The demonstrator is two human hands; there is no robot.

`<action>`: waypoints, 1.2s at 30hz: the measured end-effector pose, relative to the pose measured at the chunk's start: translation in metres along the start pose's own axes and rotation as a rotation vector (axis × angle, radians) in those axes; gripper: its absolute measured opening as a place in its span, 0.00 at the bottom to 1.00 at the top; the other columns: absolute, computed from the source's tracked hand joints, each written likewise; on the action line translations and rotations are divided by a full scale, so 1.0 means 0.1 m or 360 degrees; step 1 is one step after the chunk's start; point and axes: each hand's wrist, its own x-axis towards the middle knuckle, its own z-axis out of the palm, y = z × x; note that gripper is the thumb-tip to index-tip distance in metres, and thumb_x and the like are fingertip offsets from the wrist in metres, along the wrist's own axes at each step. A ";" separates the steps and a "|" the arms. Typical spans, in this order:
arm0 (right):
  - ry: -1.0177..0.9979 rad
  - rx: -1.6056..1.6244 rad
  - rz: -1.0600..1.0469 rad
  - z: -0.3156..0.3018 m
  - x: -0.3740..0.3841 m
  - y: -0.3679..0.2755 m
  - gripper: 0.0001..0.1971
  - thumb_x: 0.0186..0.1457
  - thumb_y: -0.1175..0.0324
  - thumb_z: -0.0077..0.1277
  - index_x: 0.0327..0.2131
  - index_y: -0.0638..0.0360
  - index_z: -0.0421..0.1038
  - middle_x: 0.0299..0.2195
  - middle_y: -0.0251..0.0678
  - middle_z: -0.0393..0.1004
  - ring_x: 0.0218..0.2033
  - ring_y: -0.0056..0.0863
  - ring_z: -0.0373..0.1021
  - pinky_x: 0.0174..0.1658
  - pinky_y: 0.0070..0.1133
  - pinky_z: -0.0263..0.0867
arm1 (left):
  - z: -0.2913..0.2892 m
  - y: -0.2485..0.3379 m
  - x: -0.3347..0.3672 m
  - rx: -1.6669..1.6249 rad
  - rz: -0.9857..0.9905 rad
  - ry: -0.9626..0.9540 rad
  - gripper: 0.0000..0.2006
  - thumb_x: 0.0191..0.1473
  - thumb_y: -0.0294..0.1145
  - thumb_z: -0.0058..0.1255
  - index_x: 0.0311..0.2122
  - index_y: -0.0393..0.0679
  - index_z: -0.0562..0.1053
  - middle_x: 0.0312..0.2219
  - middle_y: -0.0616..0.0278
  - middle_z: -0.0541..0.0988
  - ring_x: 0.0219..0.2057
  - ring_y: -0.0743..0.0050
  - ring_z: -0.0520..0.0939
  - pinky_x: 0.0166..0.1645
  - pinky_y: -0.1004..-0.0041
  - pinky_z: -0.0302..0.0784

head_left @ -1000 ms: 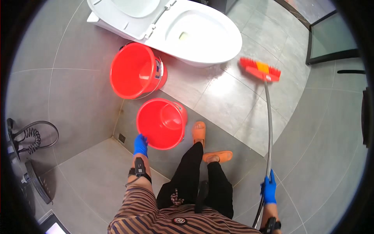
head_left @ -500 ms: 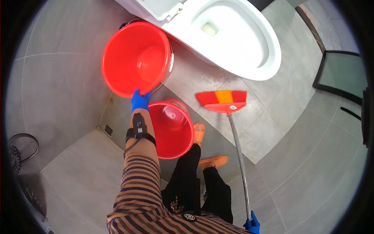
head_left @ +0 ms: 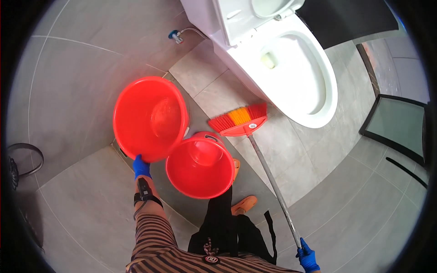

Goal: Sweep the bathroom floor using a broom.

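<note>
My left hand (head_left: 141, 167), in a blue glove, grips the near rim of a large red bucket (head_left: 152, 116) beside the left wall. A second red bucket (head_left: 200, 170) stands close on its right, in front of my feet; nothing shows inside either one. At the lower right, my gloved right hand (head_left: 307, 257) is closed around the grey handle of a broom (head_left: 239, 122). The broom's red and orange bristles are over the floor tiles between the second bucket and the toilet.
A white toilet (head_left: 291, 82) with its lid raised stands at the back. Left of it, a water valve (head_left: 175, 36) with a hose sits on the wall. A dark-framed glass panel (head_left: 393, 127) is at the right. My orange clogs (head_left: 244, 204) are just behind the second bucket.
The large bucket has come away from the toilet, toward me, with my left hand on its rim, uncovering the wall valve. The broom head has moved left, closer to the buckets.
</note>
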 end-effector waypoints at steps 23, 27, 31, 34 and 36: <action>-0.0051 -0.0409 -0.0829 0.41 1.41 -2.93 0.19 0.48 0.62 0.38 0.47 0.42 0.55 0.13 0.37 0.61 0.12 0.20 0.58 0.17 0.20 0.56 | -0.44 -1.31 -0.77 0.0948 0.0220 -0.0044 0.17 0.42 0.32 0.45 0.40 0.42 0.62 0.32 0.62 0.70 0.32 0.73 0.70 0.37 0.78 0.65; -0.0226 -0.0364 -0.0478 0.19 0.92 -2.23 0.20 0.48 0.59 0.38 0.47 0.41 0.54 0.12 0.32 0.60 0.11 0.17 0.57 0.11 0.16 0.54 | -0.18 -1.64 -1.27 0.1093 0.0310 -0.0656 0.18 0.41 0.29 0.46 0.41 0.41 0.61 0.32 0.61 0.69 0.33 0.74 0.69 0.38 0.74 0.65; -0.0078 -0.0328 -0.0082 -0.31 0.26 -1.18 0.21 0.48 0.59 0.40 0.47 0.42 0.54 0.11 0.33 0.61 0.10 0.17 0.57 0.10 0.15 0.54 | 0.80 -1.66 -2.43 0.0946 -0.0154 -0.0879 0.18 0.45 0.35 0.42 0.41 0.37 0.59 0.31 0.61 0.70 0.33 0.72 0.70 0.40 0.75 0.64; -0.0043 -0.0230 0.0026 -0.54 -0.14 -0.72 0.21 0.47 0.61 0.41 0.48 0.42 0.54 0.11 0.33 0.62 0.09 0.16 0.58 0.09 0.15 0.54 | 1.03 -1.81 -3.00 0.1176 -0.0035 -0.1145 0.21 0.41 0.34 0.46 0.42 0.39 0.59 0.29 0.60 0.70 0.33 0.72 0.70 0.38 0.76 0.64; 0.0091 -0.0344 -0.0034 -0.64 -0.32 -0.52 0.22 0.46 0.65 0.41 0.48 0.44 0.54 0.12 0.33 0.63 0.09 0.17 0.58 0.10 0.16 0.55 | 1.18 -1.93 -3.45 0.1411 0.0093 -0.1540 0.25 0.37 0.32 0.49 0.44 0.42 0.59 0.30 0.58 0.69 0.35 0.70 0.69 0.39 0.75 0.64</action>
